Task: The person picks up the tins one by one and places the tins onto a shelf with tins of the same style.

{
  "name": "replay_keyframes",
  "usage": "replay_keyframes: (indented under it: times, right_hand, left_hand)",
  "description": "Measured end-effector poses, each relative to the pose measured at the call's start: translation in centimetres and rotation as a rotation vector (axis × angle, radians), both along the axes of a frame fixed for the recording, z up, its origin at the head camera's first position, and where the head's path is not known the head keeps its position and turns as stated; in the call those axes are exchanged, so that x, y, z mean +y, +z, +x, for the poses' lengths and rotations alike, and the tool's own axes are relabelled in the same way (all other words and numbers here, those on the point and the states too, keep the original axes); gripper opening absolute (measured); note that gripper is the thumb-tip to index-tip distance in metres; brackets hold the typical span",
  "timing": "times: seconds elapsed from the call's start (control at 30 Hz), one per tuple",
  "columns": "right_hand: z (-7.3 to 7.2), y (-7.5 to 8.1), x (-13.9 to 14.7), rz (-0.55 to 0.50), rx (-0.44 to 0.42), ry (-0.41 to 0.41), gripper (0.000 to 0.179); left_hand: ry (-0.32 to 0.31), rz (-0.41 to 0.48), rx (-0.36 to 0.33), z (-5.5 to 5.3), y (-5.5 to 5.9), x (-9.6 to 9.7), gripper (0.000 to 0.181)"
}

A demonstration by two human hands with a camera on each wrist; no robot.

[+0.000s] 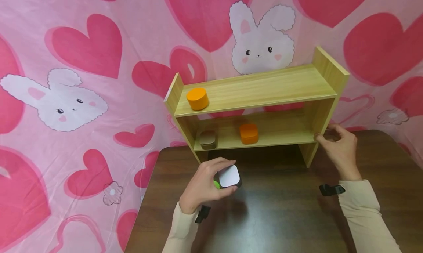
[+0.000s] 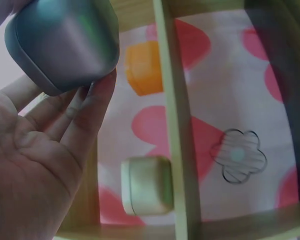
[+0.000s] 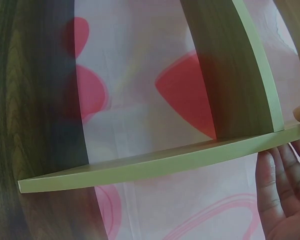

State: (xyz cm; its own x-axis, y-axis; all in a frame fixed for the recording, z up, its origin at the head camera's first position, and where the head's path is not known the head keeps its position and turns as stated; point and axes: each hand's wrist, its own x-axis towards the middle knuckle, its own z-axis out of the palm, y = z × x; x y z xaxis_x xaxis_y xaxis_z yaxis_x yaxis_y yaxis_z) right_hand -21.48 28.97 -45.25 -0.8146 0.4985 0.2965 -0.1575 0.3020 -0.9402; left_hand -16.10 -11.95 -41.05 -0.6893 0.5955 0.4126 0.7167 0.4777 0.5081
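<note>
My left hand (image 1: 205, 181) holds a rounded-square tin (image 1: 229, 176) above the table, thumb on one side and fingers on the other. Its top looks white in the head view, and its body is metallic grey in the left wrist view. A bit of green (image 1: 216, 184) shows between the palm and the tin. In front of it stands a two-tier wooden shelf (image 1: 264, 87). My right hand (image 1: 344, 144) grips the shelf's right side panel (image 3: 160, 167), thumb on one face and fingers on the other.
On the upper tier, at the left, sits a round orange tin (image 1: 197, 98). The lower tier bears a brownish-grey square tin (image 1: 208, 140) at the left and an orange square tin (image 1: 249, 134) near the middle. Behind the dark wooden table (image 1: 281, 209) hangs a pink cloth (image 1: 138, 25) with hearts and rabbits.
</note>
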Motion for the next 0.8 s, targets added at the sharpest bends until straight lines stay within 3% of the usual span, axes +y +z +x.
replay_keyframes:
  times: [0.4, 0.8]
  right_hand:
    - [0.0, 0.1, 0.1, -0.017, 0.017, 0.006, 0.023]
    - [0.2, 0.2, 0.0, 0.055, 0.063, 0.01, 0.019]
  left_hand:
    - [-0.032, 0.029, 0.031, -1.1, 2.0, 2.3, 0.061]
    - [-0.066, 0.089, 0.034, -2.5, 3.5, 5.1, 0.058]
